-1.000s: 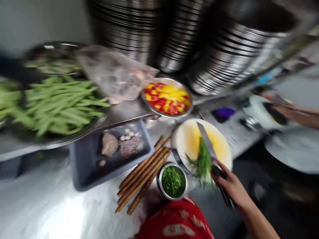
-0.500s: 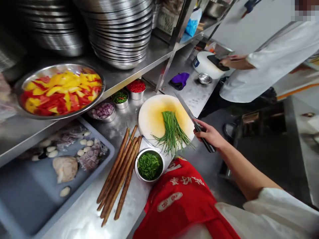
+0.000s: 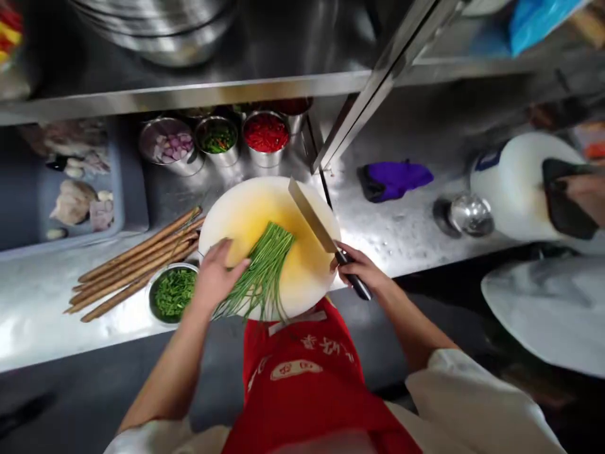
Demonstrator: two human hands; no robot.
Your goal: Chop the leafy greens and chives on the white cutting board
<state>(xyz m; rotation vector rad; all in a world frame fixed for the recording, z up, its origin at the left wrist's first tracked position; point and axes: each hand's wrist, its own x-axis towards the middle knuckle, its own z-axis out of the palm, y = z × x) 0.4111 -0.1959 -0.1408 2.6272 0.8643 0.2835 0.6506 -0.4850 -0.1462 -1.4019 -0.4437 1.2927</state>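
Note:
A bundle of green chives (image 3: 267, 261) lies on the round white cutting board (image 3: 222, 217), its loose ends spreading over the near edge. My left hand (image 3: 220, 274) is at the left side of the board, beside the chives, with thumb and fingers apart and nothing in it. In my right hand (image 3: 357, 268) is the black handle of a kitchen knife (image 3: 312, 217); its blade slants up and left over the right part of the board. Left of my left hand stands a metal bowl of chopped greens (image 3: 174, 294).
Long brown roots (image 3: 137, 261) lie left of the board. Behind are metal cups of chopped onion (image 3: 174, 147), green peppers (image 3: 217, 137) and red peppers (image 3: 266, 133), under a steel shelf edge (image 3: 189, 98). A purple cloth (image 3: 399, 180) lies right. A co-worker's hand (image 3: 586, 195) holds a dark cleaver.
My left hand has come into view beside the chives. The camera view has turned to the right and down. The knife remains in my right hand, and the bundle still lies on the board.

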